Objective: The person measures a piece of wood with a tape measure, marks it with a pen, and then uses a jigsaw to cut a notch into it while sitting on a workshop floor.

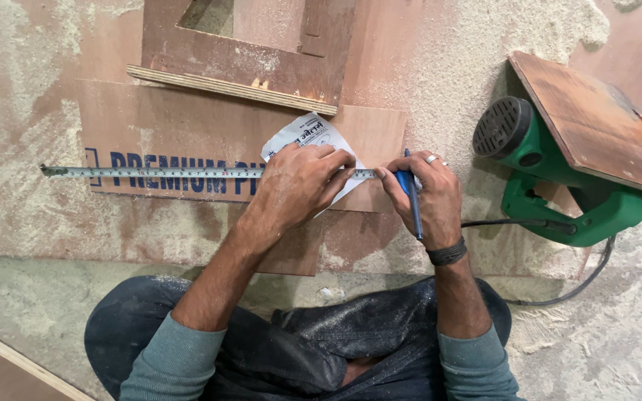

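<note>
Measuring the plywood board [187,122], our left hand [299,186] pins tape measure [150,172] and paper [310,134]; right hand [425,189] grips a pen [414,204], ready, we judge, for marking.

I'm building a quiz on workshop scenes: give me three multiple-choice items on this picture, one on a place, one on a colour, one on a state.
1. Where does the power saw lie?
A. To the person's right of the hands
B. On the person's lap
C. To the left of the tape's end

2. What colour is the saw's body?
A. Yellow
B. Green
C. Black

3. How is the tape measure?
A. Rolled shut
B. Hanging from a wall
C. Drawn out flat along the plywood board

Answers:
1 A: it sits at the right edge, beyond the right hand.
2 B: its housing and handle are green.
3 C: the tape runs leftward from under the left hand, while the right hand holds a blue pen.
</note>
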